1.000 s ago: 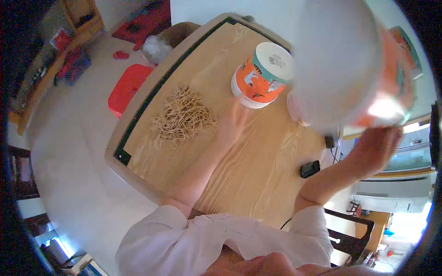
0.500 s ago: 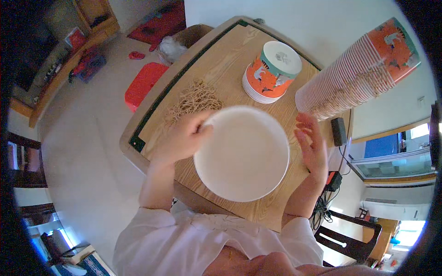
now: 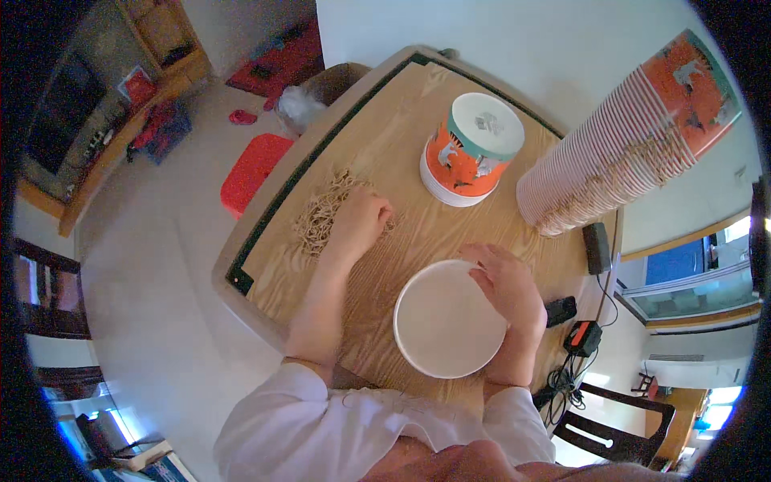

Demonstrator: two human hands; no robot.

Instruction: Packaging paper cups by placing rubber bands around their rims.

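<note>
The left hand [image 3: 363, 222] has moved from the one open white tub [image 3: 448, 325] to the one pile of tan strands [image 3: 320, 215].
On the surface [image 3: 371, 299], the pile lies toward ten o'clock from the tub; two stacks, a short orange stack [image 3: 466, 167] and a tall leaning stack [image 3: 614, 149], stand toward twelve and one. Left fingers curl downward, grip impossible to tell; the right hand [image 3: 510, 285] bends over the rim, thumb parted, hold also unclear.

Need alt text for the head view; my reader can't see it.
A person's left hand is over a pile of tan strands on a table, the right hand at the rim of an open white-lined tub. Beyond stand a short stack and a tall stack of orange tubs.
</note>
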